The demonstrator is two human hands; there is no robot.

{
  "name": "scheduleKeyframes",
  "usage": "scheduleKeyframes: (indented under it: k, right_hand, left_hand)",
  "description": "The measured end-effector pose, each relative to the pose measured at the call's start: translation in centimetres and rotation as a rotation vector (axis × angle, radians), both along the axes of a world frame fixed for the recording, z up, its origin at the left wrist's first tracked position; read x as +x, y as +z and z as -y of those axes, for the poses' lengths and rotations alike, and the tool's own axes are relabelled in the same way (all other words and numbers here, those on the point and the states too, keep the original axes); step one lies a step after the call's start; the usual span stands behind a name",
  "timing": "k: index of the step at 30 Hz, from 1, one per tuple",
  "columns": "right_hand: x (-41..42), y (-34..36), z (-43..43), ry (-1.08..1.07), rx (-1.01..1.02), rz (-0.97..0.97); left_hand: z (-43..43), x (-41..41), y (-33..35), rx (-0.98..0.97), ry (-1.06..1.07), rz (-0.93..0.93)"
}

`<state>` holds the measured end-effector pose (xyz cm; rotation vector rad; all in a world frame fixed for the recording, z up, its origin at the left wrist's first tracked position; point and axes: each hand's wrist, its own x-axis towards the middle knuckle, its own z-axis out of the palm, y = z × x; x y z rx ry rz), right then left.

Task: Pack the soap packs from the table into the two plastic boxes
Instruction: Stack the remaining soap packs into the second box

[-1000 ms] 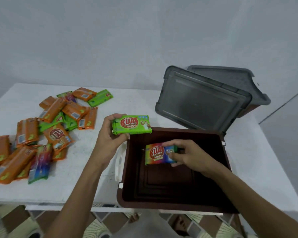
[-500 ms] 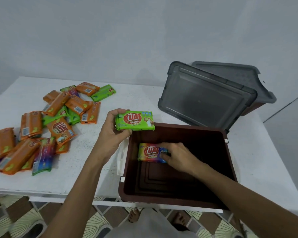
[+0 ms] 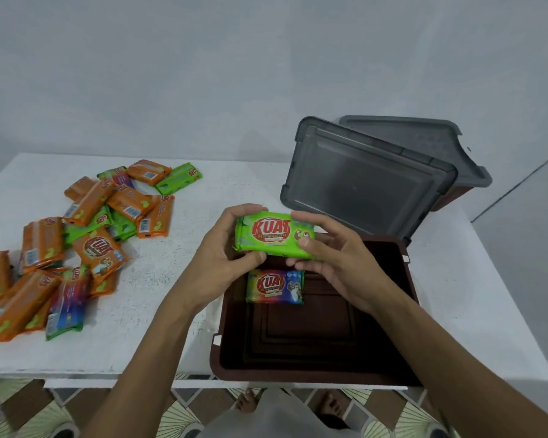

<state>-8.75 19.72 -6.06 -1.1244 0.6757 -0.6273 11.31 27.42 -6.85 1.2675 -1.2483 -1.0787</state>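
A green soap pack [image 3: 274, 234] hangs above the far left corner of the open brown plastic box [image 3: 410, 292]. My left hand [image 3: 223, 252] grips its left end and my right hand [image 3: 332, 254] pinches its right end. A rainbow-coloured soap pack [image 3: 276, 286] lies flat on the box floor at the far left, just below the green one. Several orange, green and rainbow soap packs [image 3: 86, 229] lie heaped on the left of the white table [image 3: 178, 279]. The second brown box [image 3: 450, 197] stands at the back right under a grey lid.
A grey lid [image 3: 367, 181] leans against the second box behind the open one. The table's front edge [image 3: 76, 373] runs close to me, with patterned floor tiles and my feet below. A plain wall stands behind the table.
My right hand let go of the rainbow pack on the box floor and rose to take the right end of the green pack, which my left hand moved over the box.
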Motion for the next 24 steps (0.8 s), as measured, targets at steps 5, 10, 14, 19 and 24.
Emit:
scheduleKeyframes:
  k: [5, 10, 14, 19, 24]
  right_hand:
    - [-3.5, 0.7, 0.1, -0.091, -0.137, -0.183]
    - [-6.9, -0.7, 0.0, -0.054, -0.181, -0.483]
    - [-7.3, -2.9, 0.4, -0.028, -0.188, -0.653]
    - [-6.1, -5.5, 1.3, -0.019, -0.241, -0.826]
    - [-5.8, -6.0, 1.5, 0.084, -0.593, -1.217]
  left_hand:
    - [0.0, 0.8, -1.3, -0.017, 0.115, 0.561]
    - [-0.6, 1.7, -3.7, -0.008, 0.207, 0.711]
    - [-1.0, 1.3, -5.0, -0.009, 0.2, 0.697]
    - [-1.1, 1.2, -5.4, -0.025, 0.228, 0.648]
    - [-1.1, 1.3, -5.6, -0.026, 0.233, 0.625]
